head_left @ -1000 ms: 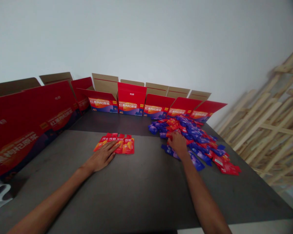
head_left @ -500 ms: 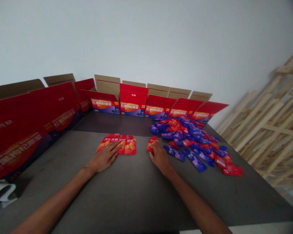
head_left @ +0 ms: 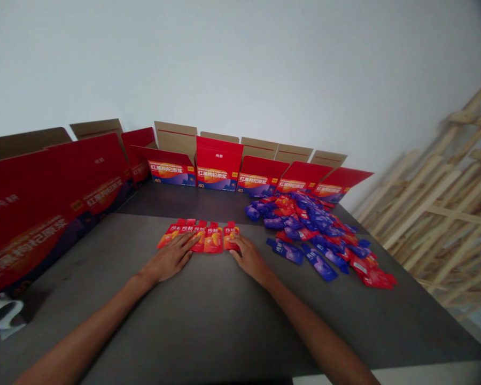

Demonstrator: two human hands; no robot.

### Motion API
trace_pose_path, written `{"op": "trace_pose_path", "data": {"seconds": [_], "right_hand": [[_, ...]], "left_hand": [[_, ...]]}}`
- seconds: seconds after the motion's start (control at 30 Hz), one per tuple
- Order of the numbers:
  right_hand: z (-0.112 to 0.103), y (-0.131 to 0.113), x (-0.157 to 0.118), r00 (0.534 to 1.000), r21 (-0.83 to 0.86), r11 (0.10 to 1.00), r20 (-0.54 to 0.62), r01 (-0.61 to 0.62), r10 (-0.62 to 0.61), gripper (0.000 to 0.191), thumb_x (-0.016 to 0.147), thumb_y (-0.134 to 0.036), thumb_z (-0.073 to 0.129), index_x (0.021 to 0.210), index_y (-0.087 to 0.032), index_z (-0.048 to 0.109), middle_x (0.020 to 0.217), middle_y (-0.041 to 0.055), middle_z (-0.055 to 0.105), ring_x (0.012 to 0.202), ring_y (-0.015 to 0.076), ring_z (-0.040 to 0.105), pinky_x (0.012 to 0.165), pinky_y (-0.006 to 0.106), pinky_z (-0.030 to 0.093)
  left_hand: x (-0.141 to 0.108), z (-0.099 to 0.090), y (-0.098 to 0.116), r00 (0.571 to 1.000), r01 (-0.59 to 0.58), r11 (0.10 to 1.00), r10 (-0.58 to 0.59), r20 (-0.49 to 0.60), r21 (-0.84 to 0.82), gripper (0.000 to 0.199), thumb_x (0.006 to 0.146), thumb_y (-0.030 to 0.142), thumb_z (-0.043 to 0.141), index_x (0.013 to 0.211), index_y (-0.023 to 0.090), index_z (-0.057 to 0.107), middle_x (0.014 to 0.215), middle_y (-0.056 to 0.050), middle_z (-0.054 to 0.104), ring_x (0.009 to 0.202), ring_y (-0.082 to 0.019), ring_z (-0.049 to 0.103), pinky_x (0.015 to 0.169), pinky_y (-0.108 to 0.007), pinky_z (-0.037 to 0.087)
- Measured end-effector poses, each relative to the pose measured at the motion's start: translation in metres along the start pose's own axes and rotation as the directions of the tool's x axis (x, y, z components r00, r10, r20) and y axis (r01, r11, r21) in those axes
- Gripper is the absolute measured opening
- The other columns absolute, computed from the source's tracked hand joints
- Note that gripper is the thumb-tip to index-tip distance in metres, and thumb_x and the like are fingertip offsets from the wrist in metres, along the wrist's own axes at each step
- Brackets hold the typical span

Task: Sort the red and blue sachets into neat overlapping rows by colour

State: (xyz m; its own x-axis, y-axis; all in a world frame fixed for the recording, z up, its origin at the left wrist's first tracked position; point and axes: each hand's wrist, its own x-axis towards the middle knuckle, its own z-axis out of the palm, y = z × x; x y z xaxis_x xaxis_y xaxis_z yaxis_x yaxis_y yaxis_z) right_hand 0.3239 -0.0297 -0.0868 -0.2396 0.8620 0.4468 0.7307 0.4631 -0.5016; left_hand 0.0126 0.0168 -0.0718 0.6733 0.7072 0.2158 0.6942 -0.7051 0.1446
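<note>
My left hand (head_left: pixel 169 263) lies flat, fingers spread, over a row of overlapping red sachets (head_left: pixel 212 239) on the grey table. The sachets lie with their narrow necks away from me. My right hand (head_left: pixel 248 259) has its fingers on one more red sachet (head_left: pixel 230 231), holding it flat against the table. That sachet is beside the right end of the row, almost touching it. The fingers hide its lower part. Right of this hand, blue sachets (head_left: pixel 287 251) lie in front of a mixed heap of red and blue sachets (head_left: pixel 304 218).
Open red cartons (head_left: pixel 217 174) with raised flaps line the table's back edge. Larger red cartons (head_left: pixel 56 198) stand along the left side. A white and black item (head_left: pixel 4 315) sits at the near left. Wooden slatted frames (head_left: pixel 436 214) lean beyond the right edge.
My right hand has slid its red sachet leftward across the table, up to the right end of the row. My left hand has stayed on the row.
</note>
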Motion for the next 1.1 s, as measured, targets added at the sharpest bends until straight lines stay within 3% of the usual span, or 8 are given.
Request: {"op": "trace_pose_path", "data": {"seconds": [0.27,0.37,0.47,0.53,0.63,0.77,0.93,1.1], "right_hand": [[0.012,-0.008,0.006,0.999,-0.001,1.0,0.027,0.021,-0.021,0.034,0.093,-0.018,0.066,0.127,-0.02,0.064,0.139,0.0142,0.063,0.134,0.0254,0.056,0.113,0.047,0.045],[0.007,-0.001,0.008,0.999,-0.006,0.999,-0.019,0.046,-0.046,0.039,0.095,-0.025,0.065,0.133,-0.021,0.059,0.143,0.0136,0.059,0.138,0.0248,0.052,0.116,0.046,0.042],[-0.014,0.019,0.018,0.99,-0.086,0.996,-0.14,0.004,-0.016,0.034,0.099,-0.03,0.055,0.132,-0.02,0.059,0.145,0.0139,0.057,0.14,0.0246,0.048,0.118,0.046,0.038],[-0.038,0.042,0.028,0.978,-0.199,0.976,-0.203,-0.092,0.051,0.033,0.102,-0.03,0.047,0.129,-0.017,0.061,0.143,0.0153,0.058,0.138,0.0245,0.049,0.118,0.045,0.038],[-0.08,0.082,0.041,0.952,-0.449,0.846,-0.224,-0.289,0.206,0.037,0.1,-0.026,0.045,0.132,-0.014,0.06,0.144,0.0161,0.056,0.138,0.0244,0.047,0.117,0.042,0.036],[-0.126,0.129,0.046,0.911,-0.546,0.73,-0.242,-0.411,0.333,0.045,0.092,-0.014,0.045,0.135,-0.008,0.058,0.141,0.0206,0.057,0.135,0.0288,0.048,0.114,0.044,0.036],[-0.147,0.161,0.046,0.908,-0.641,0.667,-0.122,-0.381,0.401,0.054,0.085,-0.004,0.049,0.137,-0.01,0.06,0.142,0.0175,0.06,0.133,0.0266,0.049,0.11,0.039,0.037],[-0.152,0.169,0.05,0.921,-0.708,0.641,-0.034,-0.296,0.388,0.04,0.093,-0.005,0.047,0.127,-0.013,0.067,0.122,0.0183,0.071,0.12,0.0279,0.055,0.102,0.038,0.039]], "left_hand": [[0.0,0.0,0.001,1.0,-0.007,1.0,0.007,-0.015,-0.004,0.057,0.107,0.046,0.028,0.16,0.026,0.034,0.163,-0.01,0.041,0.149,-0.03,0.039,0.122,-0.053,0.033],[0.0,0.0,0.001,1.0,-0.005,1.0,0.005,-0.016,-0.004,0.057,0.107,0.047,0.027,0.16,0.026,0.035,0.162,-0.01,0.041,0.149,-0.03,0.039,0.122,-0.053,0.034],[0.0,-0.001,0.0,1.0,-0.003,1.0,0.003,-0.008,-0.007,0.057,0.107,0.046,0.028,0.159,0.026,0.037,0.163,-0.01,0.041,0.149,-0.03,0.039,0.122,-0.052,0.034],[0.0,-0.001,0.0,1.0,-0.001,1.0,0.001,0.001,-0.005,0.057,0.106,0.047,0.028,0.159,0.025,0.038,0.163,-0.01,0.041,0.149,-0.03,0.039,0.122,-0.052,0.033],[-0.001,-0.001,0.0,1.0,0.013,1.0,-0.013,0.017,0.005,0.059,0.106,0.048,0.028,0.159,0.024,0.037,0.162,-0.011,0.041,0.149,-0.03,0.04,0.122,-0.052,0.034],[-0.001,-0.001,0.0,1.0,0.02,1.0,-0.021,0.02,0.014,0.06,0.106,0.049,0.027,0.159,0.022,0.038,0.162,-0.012,0.042,0.149,-0.031,0.039,0.121,-0.053,0.035],[-0.001,-0.002,0.002,1.0,0.011,1.0,-0.011,0.005,-0.005,0.058,0.106,0.048,0.029,0.158,0.025,0.039,0.163,-0.01,0.04,0.149,-0.031,0.04,0.121,-0.052,0.035],[-0.001,-0.003,0.003,0.999,0.029,1.0,-0.029,0.036,0.008,0.058,0.106,0.046,0.029,0.158,0.021,0.04,0.162,-0.012,0.041,0.149,-0.03,0.04,0.122,-0.053,0.034]]}}
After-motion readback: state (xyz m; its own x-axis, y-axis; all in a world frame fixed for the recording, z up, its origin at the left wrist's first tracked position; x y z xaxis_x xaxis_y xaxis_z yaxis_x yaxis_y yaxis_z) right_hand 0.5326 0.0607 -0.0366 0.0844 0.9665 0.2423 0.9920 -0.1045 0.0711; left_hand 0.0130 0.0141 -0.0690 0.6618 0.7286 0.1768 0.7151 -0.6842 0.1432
